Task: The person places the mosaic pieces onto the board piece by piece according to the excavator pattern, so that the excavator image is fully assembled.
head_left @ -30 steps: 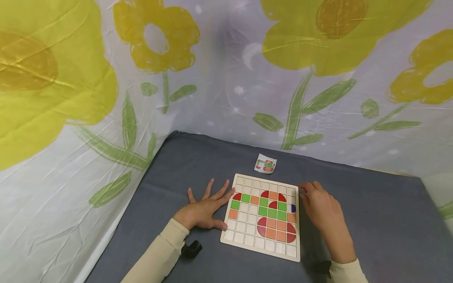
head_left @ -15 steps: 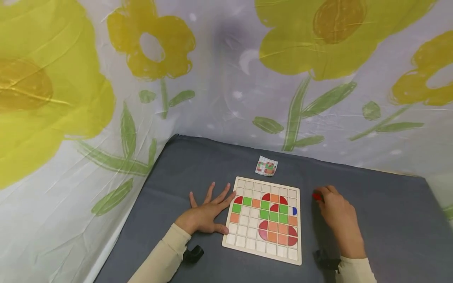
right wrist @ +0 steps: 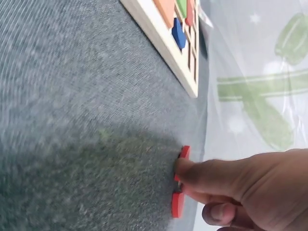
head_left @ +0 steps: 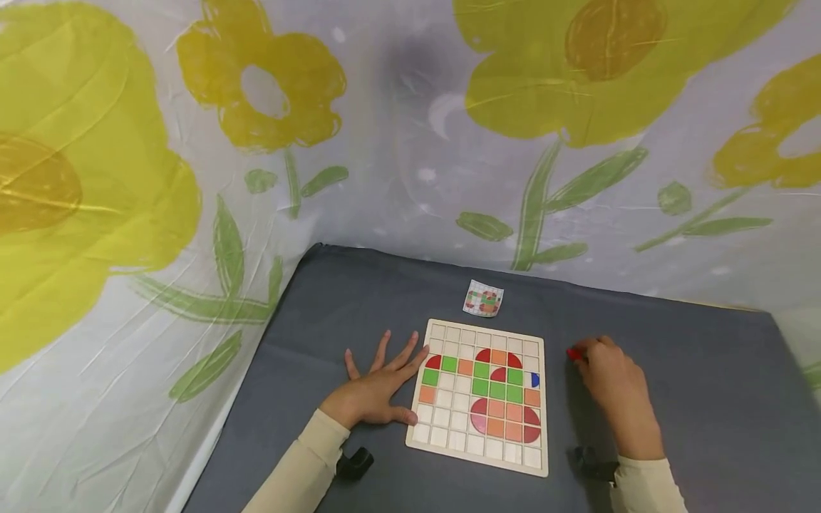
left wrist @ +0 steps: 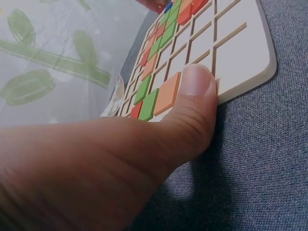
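Note:
A wooden grid board (head_left: 474, 464) lies on the dark cloth, with red, green and orange flat pieces in several cells. My left hand (head_left: 372, 397) is spread at the board's left side; its thumb (left wrist: 195, 94) rests on the rim and another fingertip reaches the edge higher up. Off the board's right side, my right hand (head_left: 616, 377) pinches a small red piece (head_left: 574, 353) close over the cloth. In the right wrist view, the thumb hides part of the red, and a red block (right wrist: 177, 205) shows below it. A blue round-edged piece (right wrist: 178, 33) sits in the board's right column.
Behind the board lies a small printed card (head_left: 483, 298) with a coloured grid pattern. Dark cloth (head_left: 705, 399) covers the table, and a flowered curtain (head_left: 398, 178) rises along its back and left edges. A black wrist strap part (head_left: 355, 464) hangs beneath the left sleeve.
My right hand has moved from the board's upper right edge rightward over the cloth, where a red piece now shows in its fingers. The left hand has kept its place on the board.

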`<state>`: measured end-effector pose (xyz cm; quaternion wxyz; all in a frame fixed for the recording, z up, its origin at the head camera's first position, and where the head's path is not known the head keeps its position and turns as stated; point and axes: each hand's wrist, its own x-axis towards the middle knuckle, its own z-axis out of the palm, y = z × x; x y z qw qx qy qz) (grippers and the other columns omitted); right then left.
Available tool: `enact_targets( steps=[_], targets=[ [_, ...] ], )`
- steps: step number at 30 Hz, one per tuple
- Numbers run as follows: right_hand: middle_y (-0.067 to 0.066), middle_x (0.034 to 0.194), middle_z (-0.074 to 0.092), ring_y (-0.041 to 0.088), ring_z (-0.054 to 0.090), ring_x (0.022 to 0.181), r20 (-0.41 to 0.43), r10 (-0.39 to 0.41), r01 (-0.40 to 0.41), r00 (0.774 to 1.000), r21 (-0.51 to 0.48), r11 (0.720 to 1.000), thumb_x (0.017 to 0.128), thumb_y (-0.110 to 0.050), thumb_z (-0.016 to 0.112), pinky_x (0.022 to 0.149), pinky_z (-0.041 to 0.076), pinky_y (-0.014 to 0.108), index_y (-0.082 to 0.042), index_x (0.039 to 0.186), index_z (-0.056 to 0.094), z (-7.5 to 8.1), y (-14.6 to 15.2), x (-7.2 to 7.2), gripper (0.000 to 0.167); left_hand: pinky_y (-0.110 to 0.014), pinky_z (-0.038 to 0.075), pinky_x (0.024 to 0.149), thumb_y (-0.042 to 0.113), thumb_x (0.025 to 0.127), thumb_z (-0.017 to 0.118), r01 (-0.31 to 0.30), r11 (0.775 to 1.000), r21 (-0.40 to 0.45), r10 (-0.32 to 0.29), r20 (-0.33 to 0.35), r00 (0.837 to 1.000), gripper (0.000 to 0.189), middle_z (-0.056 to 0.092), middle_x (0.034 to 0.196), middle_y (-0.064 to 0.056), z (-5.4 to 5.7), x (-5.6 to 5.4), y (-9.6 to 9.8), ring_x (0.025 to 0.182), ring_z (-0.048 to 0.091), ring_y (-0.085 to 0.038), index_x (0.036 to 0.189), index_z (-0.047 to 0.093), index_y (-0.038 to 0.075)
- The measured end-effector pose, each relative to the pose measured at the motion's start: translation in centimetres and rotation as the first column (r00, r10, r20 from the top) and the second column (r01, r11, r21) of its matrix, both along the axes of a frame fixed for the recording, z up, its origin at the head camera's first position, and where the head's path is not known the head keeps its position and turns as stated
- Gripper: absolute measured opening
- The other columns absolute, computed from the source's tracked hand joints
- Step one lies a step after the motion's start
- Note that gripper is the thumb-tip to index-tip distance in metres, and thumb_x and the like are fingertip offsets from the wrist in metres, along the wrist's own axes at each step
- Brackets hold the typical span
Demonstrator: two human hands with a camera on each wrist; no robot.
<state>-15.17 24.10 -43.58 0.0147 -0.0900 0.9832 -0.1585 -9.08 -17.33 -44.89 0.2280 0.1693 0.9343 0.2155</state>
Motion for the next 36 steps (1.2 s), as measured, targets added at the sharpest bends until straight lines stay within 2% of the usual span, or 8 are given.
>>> enact_targets(
  steps=[9, 12, 15, 16, 18, 21, 26, 36],
  targets=[
    [0.017, 0.089, 0.064, 0.03, 0.06, 0.073, 0.084, 0.003, -0.003, 0.996, 0.003, 1.0, 0.088, -0.014, 0.081, 0.064, 0.053, 0.055, 0.004, 0.096, 0.071, 0.1, 0.1, 0.0, 0.022, -0.09, -0.02, 0.1, 0.058, 0.08, 0.084, 0.007, 1.0, 0.014, -0.007, 0.016, 1.0, 0.119, -0.007, 0.179, 0.008, -0.1, -0.2, -0.1, 0.159, -0.025, -0.04, 0.171, 0.011, 0.038],
    [0.016, 0.091, 0.065, 0.028, 0.06, 0.075, 0.081, 0.022, -0.021, 0.996, -0.014, 1.0, 0.087, -0.018, 0.081, 0.063, 0.053, 0.051, 0.005, 0.099, 0.071, 0.7, -0.4, 0.4, 0.028, -0.091, -0.02, 0.098, 0.064, 0.079, 0.081, 0.012, 0.999, 0.035, -0.012, -0.009, 1.0, 0.118, -0.01, 0.178, 0.012, -0.8, -0.3, -0.3, 0.159, -0.026, -0.037, 0.17, 0.009, 0.043],
    [0.016, 0.095, 0.066, 0.027, 0.063, 0.078, 0.044, 0.05, -0.047, 0.998, -0.049, 0.998, 0.088, -0.021, 0.081, 0.062, 0.055, 0.047, 0.004, 0.101, 0.071, 1.8, -2.0, 1.2, 0.03, -0.09, -0.021, 0.099, 0.063, 0.08, 0.082, 0.005, 0.999, 0.048, -0.004, -0.006, 1.0, 0.118, -0.009, 0.178, 0.011, -0.7, -0.2, -0.3, 0.16, -0.026, -0.038, 0.17, 0.009, 0.043],
    [0.015, 0.097, 0.067, 0.026, 0.064, 0.079, 0.023, 0.062, -0.06, 0.998, -0.067, 0.996, 0.089, -0.021, 0.081, 0.062, 0.055, 0.047, 0.003, 0.102, 0.071, 2.3, -2.7, 1.6, 0.029, -0.091, -0.022, 0.097, 0.063, 0.079, 0.083, 0.007, 0.998, 0.065, -0.005, -0.021, 1.0, 0.118, -0.009, 0.178, 0.012, -1.3, -0.2, -0.5, 0.159, -0.026, -0.038, 0.17, 0.009, 0.044],
    [0.014, 0.098, 0.067, 0.025, 0.065, 0.078, -0.025, 0.086, -0.088, 0.996, -0.098, 0.991, 0.089, -0.019, 0.081, 0.061, 0.056, 0.044, 0.001, 0.102, 0.07, 3.0, -4.5, 2.5, 0.026, -0.09, -0.019, 0.101, 0.058, 0.08, 0.085, -0.001, 0.999, 0.039, 0.001, 0.0, 1.0, 0.118, -0.006, 0.179, 0.008, -0.3, -0.1, -0.2, 0.16, -0.023, -0.04, 0.171, 0.012, 0.04],
    [0.011, 0.099, 0.067, 0.019, 0.06, 0.07, -0.093, 0.126, -0.137, 0.988, -0.123, 0.983, 0.088, -0.018, 0.081, 0.058, 0.052, 0.037, -0.002, 0.102, 0.07, 3.5, -7.4, 4.0, 0.024, -0.09, -0.019, 0.101, 0.055, 0.081, 0.086, -0.001, 0.999, 0.037, 0.002, -0.01, 1.0, 0.117, -0.005, 0.179, 0.007, -0.3, 0.0, -0.2, 0.16, -0.022, -0.041, 0.171, 0.013, 0.038],
    [0.001, 0.09, 0.064, 0.007, 0.047, 0.058, -0.18, 0.211, -0.232, 0.961, -0.108, 0.967, 0.086, -0.021, 0.082, 0.05, 0.042, 0.026, -0.009, 0.097, 0.071, 3.1, -12.7, 6.6, 0.019, -0.09, -0.015, 0.102, 0.055, 0.081, 0.086, -0.001, 1.0, -0.011, 0.001, -0.025, 1.0, 0.116, -0.003, 0.179, 0.006, 0.1, 0.0, -0.1, 0.161, -0.02, -0.041, 0.171, 0.015, 0.036],
    [-0.007, 0.079, 0.059, 0.005, 0.052, 0.059, -0.216, 0.333, -0.346, 0.918, -0.024, 0.938, 0.084, -0.03, 0.086, 0.049, 0.043, 0.021, -0.015, 0.091, 0.074, 0.4, -18.0, 9.5, 0.021, -0.092, -0.02, 0.096, 0.06, 0.077, 0.086, 0.013, 0.999, 0.052, -0.01, -0.056, 0.998, 0.12, -0.005, 0.178, 0.01, -1.2, -0.1, -0.3, 0.161, -0.02, -0.042, 0.17, 0.013, 0.042]
  ],
)
